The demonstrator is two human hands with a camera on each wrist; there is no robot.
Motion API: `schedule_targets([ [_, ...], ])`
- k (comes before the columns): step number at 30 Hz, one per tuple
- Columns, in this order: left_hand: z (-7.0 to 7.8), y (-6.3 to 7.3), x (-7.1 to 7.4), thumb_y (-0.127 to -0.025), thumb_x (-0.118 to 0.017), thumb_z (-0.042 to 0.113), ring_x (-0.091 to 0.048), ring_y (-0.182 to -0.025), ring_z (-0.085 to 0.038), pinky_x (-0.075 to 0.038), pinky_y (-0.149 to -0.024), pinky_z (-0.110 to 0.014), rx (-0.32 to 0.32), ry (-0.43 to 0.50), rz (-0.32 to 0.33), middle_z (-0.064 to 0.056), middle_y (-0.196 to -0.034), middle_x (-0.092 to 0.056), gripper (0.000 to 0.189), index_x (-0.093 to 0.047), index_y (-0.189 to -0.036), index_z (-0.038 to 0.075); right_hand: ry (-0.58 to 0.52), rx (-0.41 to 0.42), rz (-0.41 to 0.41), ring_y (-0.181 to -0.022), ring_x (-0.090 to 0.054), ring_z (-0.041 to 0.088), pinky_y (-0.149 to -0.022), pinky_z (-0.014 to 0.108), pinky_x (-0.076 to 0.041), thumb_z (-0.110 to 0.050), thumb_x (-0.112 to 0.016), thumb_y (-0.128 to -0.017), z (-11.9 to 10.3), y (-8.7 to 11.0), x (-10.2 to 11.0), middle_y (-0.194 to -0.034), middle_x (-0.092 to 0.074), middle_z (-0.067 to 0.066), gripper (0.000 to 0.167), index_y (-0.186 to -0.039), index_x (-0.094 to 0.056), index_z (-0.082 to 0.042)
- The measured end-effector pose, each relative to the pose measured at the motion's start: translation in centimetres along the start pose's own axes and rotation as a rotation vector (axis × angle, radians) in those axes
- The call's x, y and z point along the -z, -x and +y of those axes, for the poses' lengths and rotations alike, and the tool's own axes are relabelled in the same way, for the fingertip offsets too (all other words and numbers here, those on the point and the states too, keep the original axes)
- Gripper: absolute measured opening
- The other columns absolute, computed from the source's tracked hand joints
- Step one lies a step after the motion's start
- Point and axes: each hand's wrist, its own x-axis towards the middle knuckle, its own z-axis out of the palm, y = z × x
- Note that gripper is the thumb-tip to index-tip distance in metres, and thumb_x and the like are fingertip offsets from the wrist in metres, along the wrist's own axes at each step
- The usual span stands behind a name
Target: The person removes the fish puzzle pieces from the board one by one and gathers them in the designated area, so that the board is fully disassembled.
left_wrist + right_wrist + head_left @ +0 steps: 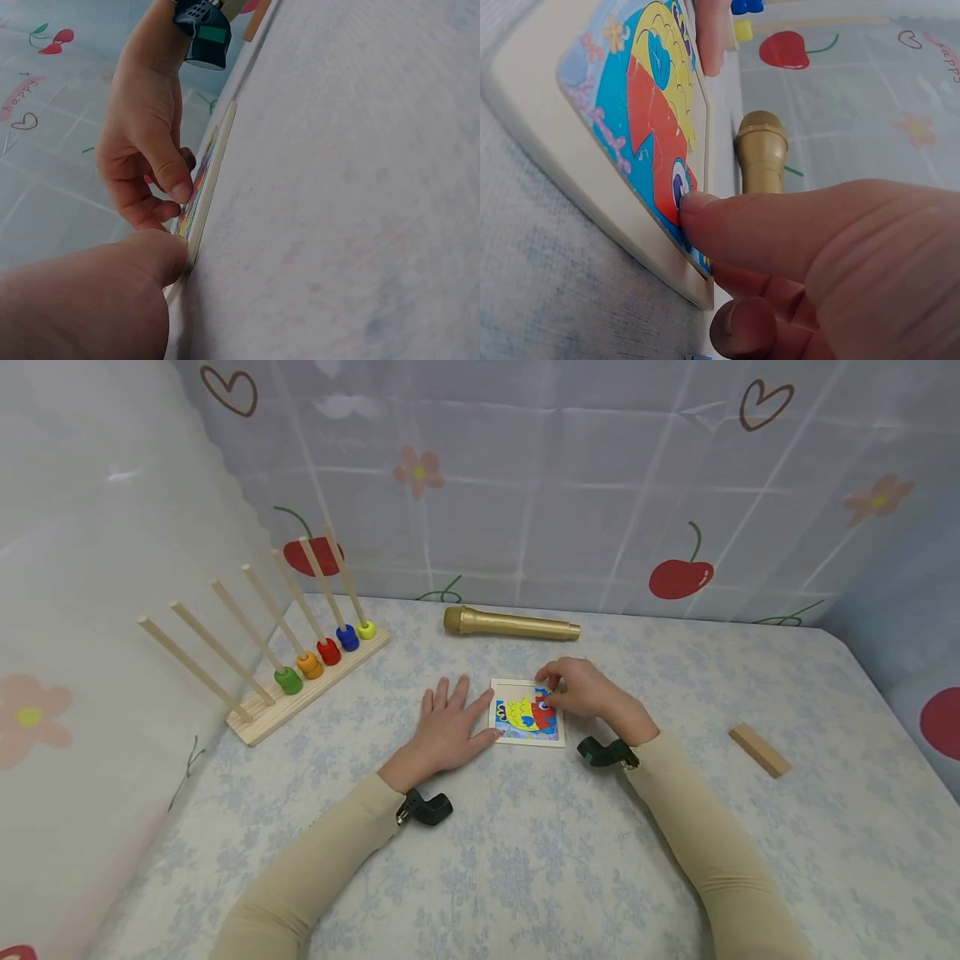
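A small wooden jigsaw puzzle (528,735) with a red and yellow fish picture lies on the table in a pale frame. Bare wood shows along the top of its tray. My left hand (444,737) lies spread, with its thumb and index finger at the frame's left edge. At the upper right of the picture, my right hand (588,689) has curled fingers and pinches a puzzle piece (679,180) by the fish's eye. Its thumb (727,225) lies on the printed face; the fingers partly hide behind the thumb and frame.
A gold toy microphone (513,624) lies behind the puzzle. To the left stands a wooden peg rack (281,714) with tall pegs and coloured beads on several of them. A plain wooden block (760,750) is on the right. A printed curtain (540,493) hangs along the back edge.
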Motion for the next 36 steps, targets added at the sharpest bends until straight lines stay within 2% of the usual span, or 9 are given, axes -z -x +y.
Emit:
schedule_targets([
  [7, 0.14, 0.19, 0.23, -0.101, -0.051, 0.054, 0.0, -0.157, -0.05, -0.005, -0.123, -0.068, 0.0, 0.019, -0.006, -0.021, -0.171, -0.011, 0.07, -0.033, -0.162, 0.023, 0.019, 0.007, -0.004, -0.09, -0.06, 0.026, -0.085, 0.04, -0.055, -0.009, -0.075, -0.091, -0.01, -0.03, 0.18, -0.107, -0.07, 0.016, 0.033, -0.121, -0.073, 0.002],
  [12, 0.22, 0.2, 0.4, -0.101, -0.051, 0.053, 0.0, -0.157, -0.05, -0.006, -0.123, -0.068, -0.001, 0.024, -0.001, -0.021, -0.171, -0.012, 0.07, -0.034, -0.161, 0.023, 0.005, 0.02, 0.016, -0.089, -0.059, 0.026, -0.083, 0.04, -0.053, -0.008, -0.077, -0.089, 0.04, 0.0, 0.33, -0.106, -0.069, 0.016, 0.028, -0.115, -0.073, 0.0],
  [20, 0.41, 0.39, 0.54, -0.102, -0.053, 0.052, -0.001, -0.157, -0.051, -0.007, -0.123, -0.069, -0.006, 0.038, 0.006, -0.022, -0.171, -0.014, 0.069, -0.036, -0.161, 0.021, -0.041, 0.017, 0.008, -0.083, -0.059, 0.026, -0.081, 0.039, -0.053, -0.008, -0.075, -0.09, 0.18, 0.28, 0.35, -0.108, -0.067, 0.017, 0.023, -0.111, -0.064, -0.006],
  [27, 0.14, 0.28, 0.16, -0.101, -0.053, 0.053, -0.001, -0.157, -0.051, -0.007, -0.122, -0.069, -0.011, 0.027, 0.01, -0.022, -0.171, -0.013, 0.07, -0.034, -0.161, 0.022, -0.096, 0.023, 0.016, -0.083, -0.059, 0.025, -0.078, 0.036, -0.053, -0.007, -0.071, -0.092, 0.07, 0.62, 0.64, -0.103, -0.067, 0.015, 0.016, -0.107, -0.065, -0.006],
  [36, 0.01, 0.11, -0.03, -0.101, -0.053, 0.053, -0.002, -0.157, -0.051, -0.007, -0.122, -0.069, -0.012, 0.021, 0.016, -0.022, -0.171, -0.014, 0.07, -0.035, -0.161, 0.022, -0.114, 0.01, 0.0, -0.084, -0.061, 0.024, -0.074, 0.033, -0.051, -0.011, -0.069, -0.095, 0.05, 0.61, 0.77, -0.104, -0.07, 0.016, 0.013, -0.107, -0.066, -0.007],
])
